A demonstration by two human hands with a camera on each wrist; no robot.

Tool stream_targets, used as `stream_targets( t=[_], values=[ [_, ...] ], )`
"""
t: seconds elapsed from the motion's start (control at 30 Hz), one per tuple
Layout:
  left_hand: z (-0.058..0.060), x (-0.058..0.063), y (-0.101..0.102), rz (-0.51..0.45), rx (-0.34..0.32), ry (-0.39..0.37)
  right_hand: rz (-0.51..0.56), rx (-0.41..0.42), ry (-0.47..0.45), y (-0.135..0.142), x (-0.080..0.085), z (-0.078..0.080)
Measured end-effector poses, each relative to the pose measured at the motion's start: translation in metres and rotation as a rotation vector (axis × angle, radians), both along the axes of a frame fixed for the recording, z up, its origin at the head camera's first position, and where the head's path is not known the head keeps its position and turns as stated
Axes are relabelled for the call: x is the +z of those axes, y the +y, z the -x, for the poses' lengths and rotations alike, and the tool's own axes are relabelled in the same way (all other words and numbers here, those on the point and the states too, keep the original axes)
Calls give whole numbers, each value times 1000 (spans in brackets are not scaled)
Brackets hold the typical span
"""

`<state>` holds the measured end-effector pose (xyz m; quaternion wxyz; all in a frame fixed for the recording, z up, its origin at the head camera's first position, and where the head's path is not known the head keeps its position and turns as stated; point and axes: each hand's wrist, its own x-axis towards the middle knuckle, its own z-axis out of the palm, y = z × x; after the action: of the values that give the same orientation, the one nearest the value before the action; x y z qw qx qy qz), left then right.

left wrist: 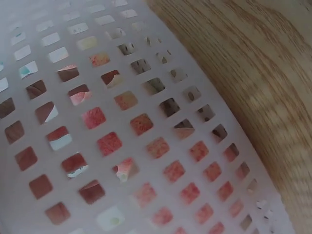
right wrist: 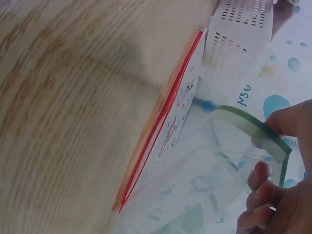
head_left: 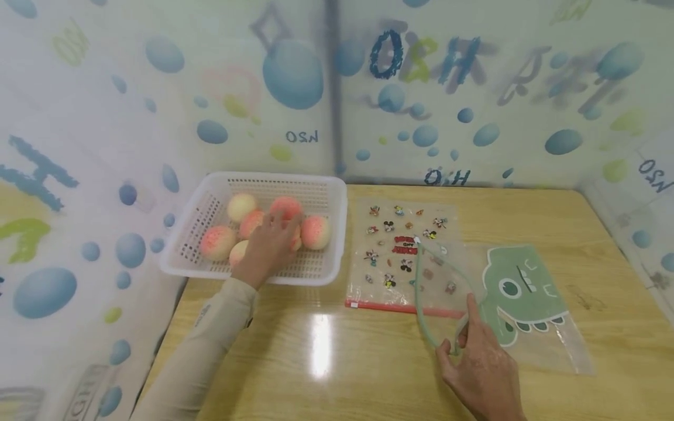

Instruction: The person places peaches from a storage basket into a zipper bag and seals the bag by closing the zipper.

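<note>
At the left of the table (head_left: 279,362), the basket (head_left: 310,279) holds at least six peaches (head_left: 218,242). The left hand (head_left: 271,242) reaches over its front rim, fingertips at a red peach (head_left: 286,204); I cannot tell whether they close round it or only touch. A loose hold could let that round peach roll back among its neighbours, and lifting it too low could knock it on the rim.

Just right of the basket, the red-zip bag (head_left: 381,278) lies flat. The green bag's mouth stands open above part of it, so a tug there might drag both.

Furthest right, the right hand (head_left: 484,362) pinches the rim of the green bag (head_left: 518,292), thumb against fingers; its dinosaur face lies on the table. Only one side looks gripped, so the limp plastic could fold shut, or a bump against the rim could pull it free.
</note>
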<state>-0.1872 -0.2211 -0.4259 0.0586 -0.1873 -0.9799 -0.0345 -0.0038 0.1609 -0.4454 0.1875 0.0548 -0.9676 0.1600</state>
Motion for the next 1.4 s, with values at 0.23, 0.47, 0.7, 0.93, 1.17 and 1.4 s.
stream_targets(
  t=[0.23,0.47,0.7,0.93,1.17,1.4],
  values=[
    [-1,-3,1,24,-3,31,15,-23,-36,-1,-3,-2],
    [2,-2,-1,16,-6,-11,52,-19,18,1,-6,-1],
    [5,-4,-2,0,-42,23,40,-29,2,4,-4,-2],
    [0,-1,-9,-20,-45,26,31,19,37,2,-10,-4],
    [-1,1,-11,-37,-40,-19,33,22,72,-1,-13,-3],
    [-3,1,-12,-68,-40,9,35,48,96,0,-15,-1]
  ],
)
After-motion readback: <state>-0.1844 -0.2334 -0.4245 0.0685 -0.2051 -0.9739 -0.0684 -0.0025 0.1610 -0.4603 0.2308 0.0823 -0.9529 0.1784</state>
